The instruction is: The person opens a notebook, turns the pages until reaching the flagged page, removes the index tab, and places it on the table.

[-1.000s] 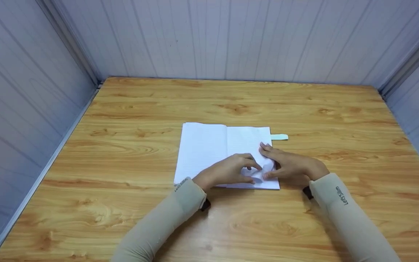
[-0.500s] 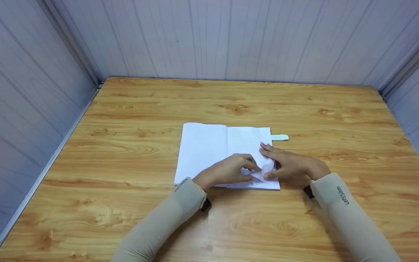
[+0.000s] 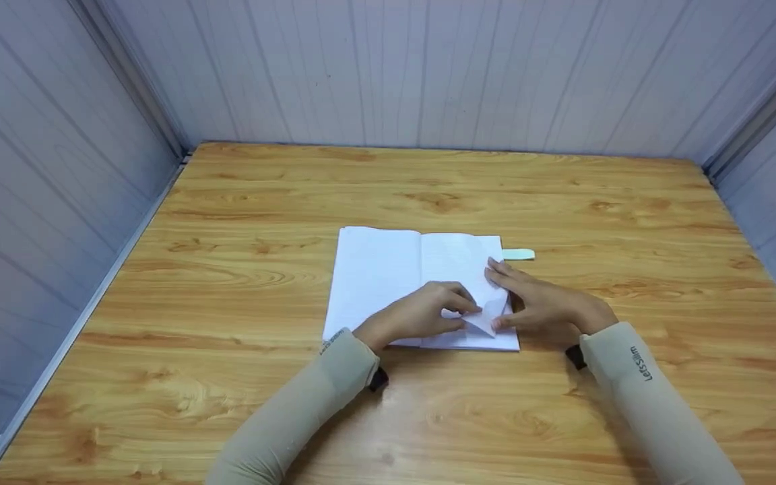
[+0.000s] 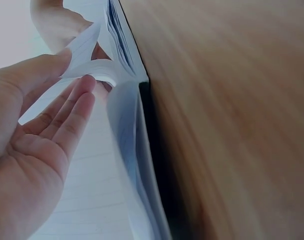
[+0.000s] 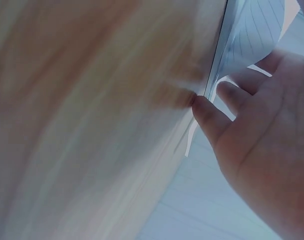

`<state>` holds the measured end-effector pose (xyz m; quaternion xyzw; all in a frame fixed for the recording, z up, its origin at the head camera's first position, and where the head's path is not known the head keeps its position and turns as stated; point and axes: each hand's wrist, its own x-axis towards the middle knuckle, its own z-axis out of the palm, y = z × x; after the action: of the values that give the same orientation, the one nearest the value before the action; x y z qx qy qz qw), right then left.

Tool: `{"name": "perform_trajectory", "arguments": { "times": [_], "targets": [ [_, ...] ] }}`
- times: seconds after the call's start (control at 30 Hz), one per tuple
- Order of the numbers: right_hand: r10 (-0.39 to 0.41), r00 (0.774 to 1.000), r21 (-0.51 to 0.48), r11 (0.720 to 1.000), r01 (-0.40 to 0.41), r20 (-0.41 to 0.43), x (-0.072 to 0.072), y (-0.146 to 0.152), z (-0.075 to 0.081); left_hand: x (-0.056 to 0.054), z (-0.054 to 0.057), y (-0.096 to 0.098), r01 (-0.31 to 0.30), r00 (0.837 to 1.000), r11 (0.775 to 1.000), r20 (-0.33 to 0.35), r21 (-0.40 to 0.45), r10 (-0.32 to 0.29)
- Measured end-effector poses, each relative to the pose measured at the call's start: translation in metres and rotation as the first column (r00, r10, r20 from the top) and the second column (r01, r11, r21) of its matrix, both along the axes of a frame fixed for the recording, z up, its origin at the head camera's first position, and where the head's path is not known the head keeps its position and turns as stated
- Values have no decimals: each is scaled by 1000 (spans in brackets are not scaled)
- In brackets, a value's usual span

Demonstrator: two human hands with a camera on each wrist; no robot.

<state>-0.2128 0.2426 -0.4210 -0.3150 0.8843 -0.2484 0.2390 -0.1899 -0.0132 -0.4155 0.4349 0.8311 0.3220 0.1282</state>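
An open notebook (image 3: pixel 378 273) with white lined pages lies on the table. My left hand (image 3: pixel 425 311) pinches a page of its right half near the lower corner, thumb above and fingers beneath. That page's folded flap (image 3: pixel 486 322) stands up between my two hands. In the left wrist view the page (image 4: pixel 85 45) bends up in a point beyond my thumb. My right hand (image 3: pixel 546 302) lies across the notebook's right edge, fingers spread on the page and thumb at the flap. Seen from the right wrist, the page (image 5: pixel 251 37) curls up beside my fingers.
A pale green strip (image 3: pixel 519 254) sticks out from the notebook's right side. The notebook lies on a wood-grain table (image 3: pixel 260 195) with white panelled walls (image 3: pixel 388 74) at the back and both sides.
The left fingers and thumb have drawn together on the page, and the flap has risen into a sharper point. My right hand has shifted slightly away to the right.
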Motion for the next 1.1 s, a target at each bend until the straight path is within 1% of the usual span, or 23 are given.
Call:
{"name": "perform_trajectory", "arguments": {
  "times": [0.27, 0.43, 0.7, 0.8, 0.9, 1.0, 1.1],
  "targets": [
    [-51, 999, 0, 999, 51, 3, -2, -1, 4, 0, 1, -4, -23, 1000, 998, -2, 55, 23],
    [-81, 997, -25, 996, 82, 2, -5, 2, 6, 1, 1, -8, -50, 999, 995, 10, 92, 49],
    [-100, 994, -81, 992, 97, -33, -7, 6, 9, 4, 2, -14, -102, 994, 977, 53, 190, 93],
    [-117, 992, -95, 989, 113, -43, -8, 7, 9, 4, 2, -17, -132, 991, 965, 65, 227, 120],
    [-135, 990, -105, 986, 130, -47, -9, 7, 10, 5, 3, -20, -171, 985, 947, 70, 272, 158],
    [-146, 988, -109, 984, 141, -42, -9, 8, 9, 5, 4, -23, -215, 976, 922, 90, 321, 197],
    [-138, 990, -112, 985, 133, -41, -9, 8, 8, 4, 6, -27, -267, 962, 889, 149, 371, 227]
  ]
}}
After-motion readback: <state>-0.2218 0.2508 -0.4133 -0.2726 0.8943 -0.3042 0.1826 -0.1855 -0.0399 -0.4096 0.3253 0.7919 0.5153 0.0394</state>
